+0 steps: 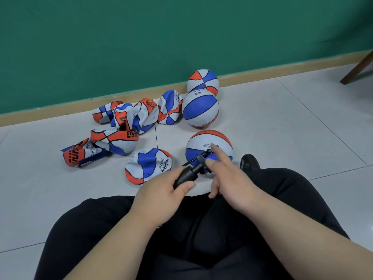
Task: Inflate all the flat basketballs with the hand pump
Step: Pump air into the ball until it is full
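Note:
A black hand pump (185,176) lies in my left hand (161,190), which grips its barrel. Its hose and needle reach up to a round red, white and blue basketball (210,142) on the floor just ahead. My right hand (228,178) hovers over the pump's front end, index finger stretched out onto the ball near the needle, thumb beside the pump head, holding nothing that I can see. One flat ball (148,164) lies left of the pump. Several more crumpled flat balls (115,142) are piled further left and back.
Two inflated balls, one mostly blue (200,108) and one behind it (202,79), sit by the green wall's skirting. My legs in black trousers (201,239) fill the foreground, a black shoe (249,161) right of the near ball. A wooden chair leg (357,67) stands far right.

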